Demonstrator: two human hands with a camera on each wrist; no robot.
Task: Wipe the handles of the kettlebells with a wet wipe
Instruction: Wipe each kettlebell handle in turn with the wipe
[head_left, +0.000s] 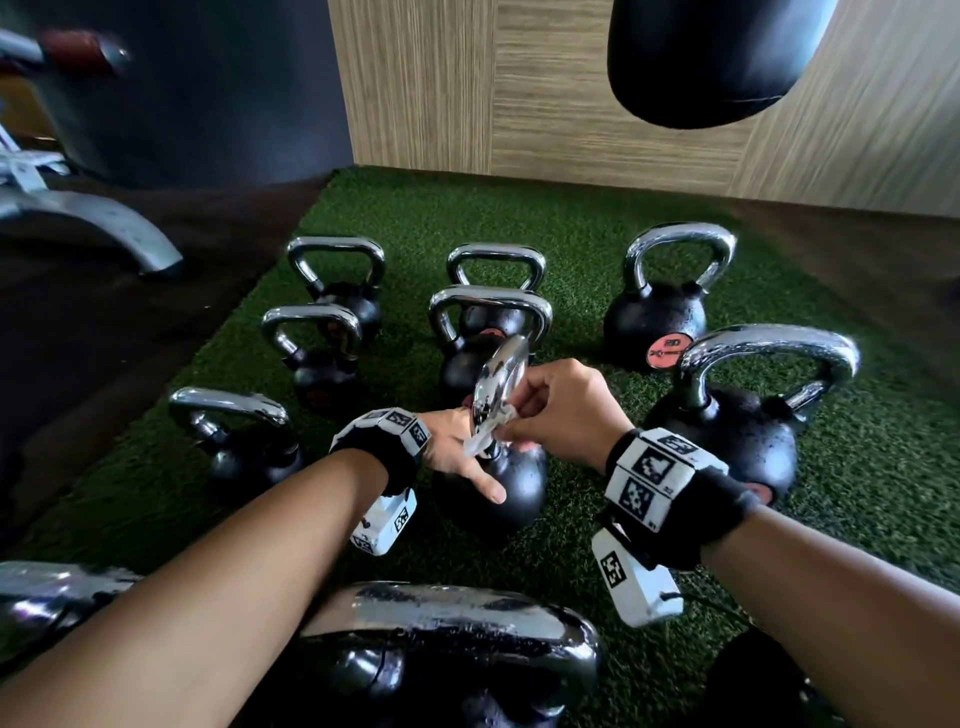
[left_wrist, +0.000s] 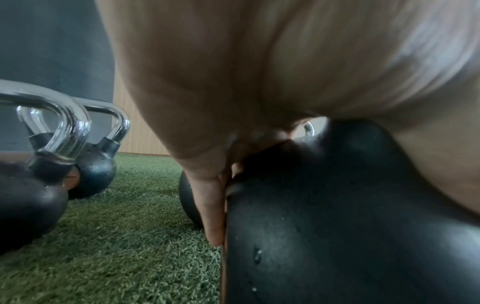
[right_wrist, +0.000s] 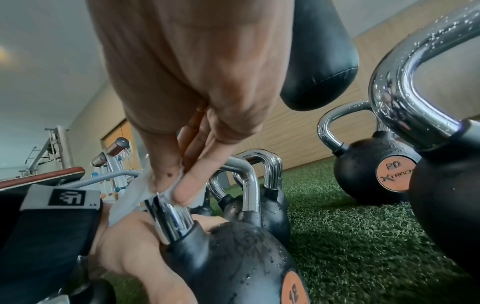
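Fingers of the right hand (head_left: 558, 410) curl and pinch a white wet wipe (right_wrist: 135, 198) against the lower chrome handle (head_left: 496, 387) of the 12 kettlebell (right_wrist: 233, 265); the wipe is largely hidden in the head view. Left hand (head_left: 457, 452) rests on the black ball, fingers extended along it, holding nothing; the left wrist view is mostly blocked by blurred palm. This kettlebell stands mid-mat on green turf (head_left: 597, 223). Other kettlebells surround it, including a 20 kettlebell (head_left: 657, 317) far right and a near one (head_left: 447, 644) cut off by the frame edge. Black punching bag (head_left: 711, 57) hangs above, partly cropped.
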